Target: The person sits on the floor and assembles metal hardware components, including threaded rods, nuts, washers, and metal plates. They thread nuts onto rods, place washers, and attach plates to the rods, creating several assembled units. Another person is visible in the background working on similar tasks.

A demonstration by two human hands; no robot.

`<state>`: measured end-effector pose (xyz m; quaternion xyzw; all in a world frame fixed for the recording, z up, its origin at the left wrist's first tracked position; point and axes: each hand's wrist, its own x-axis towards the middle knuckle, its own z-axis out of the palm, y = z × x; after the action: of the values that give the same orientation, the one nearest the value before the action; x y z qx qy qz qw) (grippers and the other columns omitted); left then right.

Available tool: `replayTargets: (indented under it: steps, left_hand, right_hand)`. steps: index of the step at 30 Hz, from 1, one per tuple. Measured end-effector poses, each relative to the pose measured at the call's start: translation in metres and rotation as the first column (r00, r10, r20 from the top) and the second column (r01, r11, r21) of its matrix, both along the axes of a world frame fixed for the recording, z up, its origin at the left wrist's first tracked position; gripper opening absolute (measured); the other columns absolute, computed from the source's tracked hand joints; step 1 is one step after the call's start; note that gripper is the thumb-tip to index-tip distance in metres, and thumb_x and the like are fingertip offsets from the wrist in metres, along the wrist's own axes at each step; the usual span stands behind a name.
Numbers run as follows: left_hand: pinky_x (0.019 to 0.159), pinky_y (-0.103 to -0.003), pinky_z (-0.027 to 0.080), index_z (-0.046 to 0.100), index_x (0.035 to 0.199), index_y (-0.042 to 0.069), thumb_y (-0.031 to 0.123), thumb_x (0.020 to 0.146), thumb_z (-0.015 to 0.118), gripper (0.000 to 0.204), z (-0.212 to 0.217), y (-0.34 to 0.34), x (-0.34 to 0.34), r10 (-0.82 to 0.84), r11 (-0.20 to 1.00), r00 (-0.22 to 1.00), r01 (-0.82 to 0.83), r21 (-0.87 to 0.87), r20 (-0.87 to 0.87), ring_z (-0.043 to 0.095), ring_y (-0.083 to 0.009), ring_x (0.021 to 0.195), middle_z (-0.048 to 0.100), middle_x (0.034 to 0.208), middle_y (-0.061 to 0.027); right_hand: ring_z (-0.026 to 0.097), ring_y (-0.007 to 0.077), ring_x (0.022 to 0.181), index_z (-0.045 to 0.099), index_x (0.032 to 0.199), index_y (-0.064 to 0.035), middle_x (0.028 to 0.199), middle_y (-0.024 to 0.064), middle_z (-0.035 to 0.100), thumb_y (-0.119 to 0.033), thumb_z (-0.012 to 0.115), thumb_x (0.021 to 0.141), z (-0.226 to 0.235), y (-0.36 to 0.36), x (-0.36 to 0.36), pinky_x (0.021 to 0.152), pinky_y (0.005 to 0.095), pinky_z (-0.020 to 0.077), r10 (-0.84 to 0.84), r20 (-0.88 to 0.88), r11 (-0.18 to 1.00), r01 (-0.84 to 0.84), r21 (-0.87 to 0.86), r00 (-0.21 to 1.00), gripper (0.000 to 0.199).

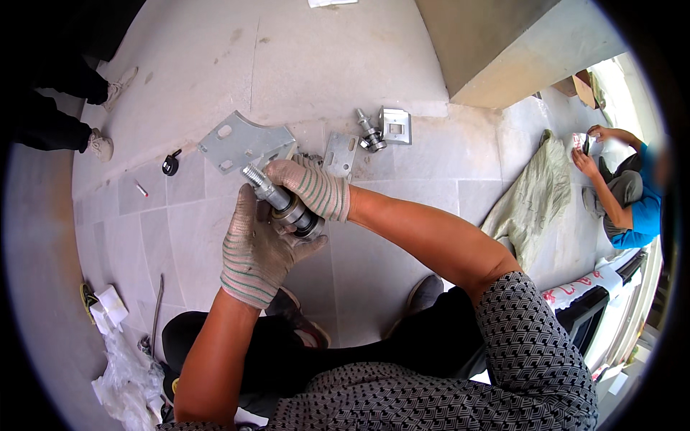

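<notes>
My two hands, in striped knit gloves, hold a metal threaded bolt assembly [280, 203] with a collar and a dark ring over the tiled floor. My left hand [257, 251] cups its lower end from below. My right hand [313, 188] wraps over its upper part, fingers closed around it. The threaded tip points up and to the left. On the floor just beyond lie a curved grey metal plate [241, 140] with holes, a smaller flat plate [340, 153], a second bolt assembly [370, 133] and a square metal bracket [395, 126].
A small black part [171, 164] and a short white-and-red stick [141, 189] lie to the left. A thin metal rod [156, 312] and crumpled plastic [118, 381] sit at lower left. Another person [625, 194] sits at the right beside a grey sack [535, 197]. Someone's shoes [100, 144] are upper left.
</notes>
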<state>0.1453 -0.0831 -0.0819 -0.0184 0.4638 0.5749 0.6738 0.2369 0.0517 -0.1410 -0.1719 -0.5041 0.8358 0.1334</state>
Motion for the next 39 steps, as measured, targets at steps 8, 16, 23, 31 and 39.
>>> replayTargets:
  steps: [8, 16, 23, 31, 39]
  left_hand:
    - [0.11, -0.063, 0.043, 0.044, 0.149, 0.008, 0.059, 0.098, 0.049, 0.073, -0.016, 0.005, -0.009, 0.128, 0.991, 0.992, -0.128, -0.032, 0.012, 0.057, -0.0329, 0.131, 0.057, 0.14, -0.0142]
    - [0.112, -0.066, 0.041, 0.045, 0.148, 0.007, 0.046, 0.093, 0.056, 0.069, -0.035, 0.002, -0.025, 0.18, 0.983, 0.984, -0.18, 0.034, 0.014, 0.053, -0.0356, 0.136, 0.052, 0.145, -0.0161]
    - [0.115, -0.067, 0.036, 0.043, 0.151, 0.01, 0.047, 0.089, 0.058, 0.074, -0.038, -0.01, -0.032, 0.12, 0.989, 0.993, -0.119, 0.086, -0.017, 0.046, -0.0344, 0.141, 0.048, 0.15, -0.0152]
    - [0.107, -0.061, 0.044, 0.062, 0.129, 0.013, 0.045, 0.088, 0.061, 0.052, -0.033, -0.003, -0.034, 0.158, 0.986, 0.987, -0.156, 0.064, -0.029, 0.06, -0.0238, 0.111, 0.063, 0.109, -0.0056]
    - [0.099, -0.056, 0.046, 0.065, 0.122, 0.008, 0.043, 0.089, 0.061, 0.048, -0.04, -0.001, -0.052, 0.164, 0.981, 0.986, -0.162, 0.103, -0.011, 0.058, -0.0237, 0.101, 0.06, 0.095, -0.0057]
  right_hand:
    - [0.063, 0.016, 0.068, 0.07, 0.097, -0.0022, 0.077, 0.0086, 0.068, -0.036, 0.05, 0.102, -0.02, -0.004, -0.014, 0.067, 0.033, 0.0546, 0.039, -0.002, 0.998, -0.039, -0.053, 0.999, 0.04]
    - [0.056, 0.0148, 0.07, 0.071, 0.088, -0.0016, 0.073, 0.006, 0.063, -0.042, 0.056, 0.097, -0.035, -0.02, -0.023, 0.067, 0.0352, 0.0489, -0.062, -0.004, 0.996, 0.062, 0.057, 0.998, 0.044]
    - [0.059, 0.0136, 0.076, 0.068, 0.102, -0.001, 0.086, 0.0061, 0.066, -0.025, 0.063, 0.09, -0.024, -0.023, -0.032, 0.068, 0.0334, 0.054, -0.055, 0.042, 0.998, 0.055, -0.002, 0.998, 0.027]
    - [0.067, 0.0177, 0.064, 0.069, 0.098, 0.001, 0.077, 0.0077, 0.068, -0.022, 0.064, 0.088, -0.024, -0.025, -0.04, 0.06, 0.0319, 0.0574, -0.095, 0.061, 0.995, 0.093, 0.041, 0.994, 0.026]
    - [0.067, 0.0213, 0.108, 0.07, 0.118, 0.0005, 0.111, 0.0125, 0.071, -0.036, 0.064, 0.1, -0.053, 0.01, -0.034, 0.099, 0.0374, 0.0526, -0.141, 0.149, 0.981, 0.118, 0.156, 0.979, 0.041]
